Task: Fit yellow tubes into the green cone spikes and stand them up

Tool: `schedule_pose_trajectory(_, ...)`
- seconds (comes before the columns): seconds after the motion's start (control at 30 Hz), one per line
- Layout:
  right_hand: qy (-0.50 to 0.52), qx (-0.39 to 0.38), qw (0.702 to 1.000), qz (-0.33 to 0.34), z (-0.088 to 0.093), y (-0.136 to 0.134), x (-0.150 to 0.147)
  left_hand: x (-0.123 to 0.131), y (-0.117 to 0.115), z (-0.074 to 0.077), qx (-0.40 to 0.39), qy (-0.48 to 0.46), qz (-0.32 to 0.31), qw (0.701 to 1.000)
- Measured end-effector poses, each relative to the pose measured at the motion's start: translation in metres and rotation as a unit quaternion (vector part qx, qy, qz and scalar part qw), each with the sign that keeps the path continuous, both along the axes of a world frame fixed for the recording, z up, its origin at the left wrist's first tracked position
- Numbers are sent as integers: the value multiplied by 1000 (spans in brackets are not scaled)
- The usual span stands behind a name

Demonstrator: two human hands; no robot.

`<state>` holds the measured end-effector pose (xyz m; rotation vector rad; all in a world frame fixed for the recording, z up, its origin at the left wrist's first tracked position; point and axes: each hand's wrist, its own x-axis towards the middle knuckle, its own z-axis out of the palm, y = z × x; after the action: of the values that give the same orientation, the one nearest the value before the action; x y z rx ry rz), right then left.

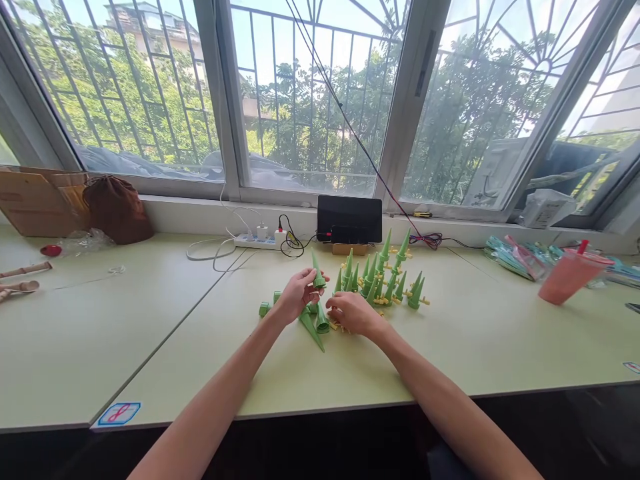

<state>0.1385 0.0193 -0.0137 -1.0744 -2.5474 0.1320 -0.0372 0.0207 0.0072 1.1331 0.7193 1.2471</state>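
Note:
My left hand (299, 292) is closed around a green plastic watering spike (318, 272), its tip pointing up. Just right of it, my right hand (351, 312) hangs low over the table with curled fingers; whatever they hold, if anything, is hidden. Small yellow valves (336, 327) lie under that hand. Below my left hand rest loose green spikes, one lying with its tip toward me (313, 331) and another showing its open base (323, 325). Beyond my right hand stand several upright green spikes (371, 280) with yellow valves fitted at their sides.
A dark tablet (349, 220) leans by the window, near a white power strip (250, 241) and cables. At right stand a pink cup with a straw (573, 275) and plastic-wrapped packs (515, 259). A brown drawstring bag (119, 210) and cardboard box (40, 200) sit far left.

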Motion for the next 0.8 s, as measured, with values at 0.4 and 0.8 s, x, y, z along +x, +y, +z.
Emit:
schedule_pose_trajectory(0.4,285,58,956,28,0,-2,1,2,-2,2,-6,33,16,999)
schedule_pose_trajectory(0.8,426,14,905,1,8,-4,5,9,-3,4,46,111,57,991)
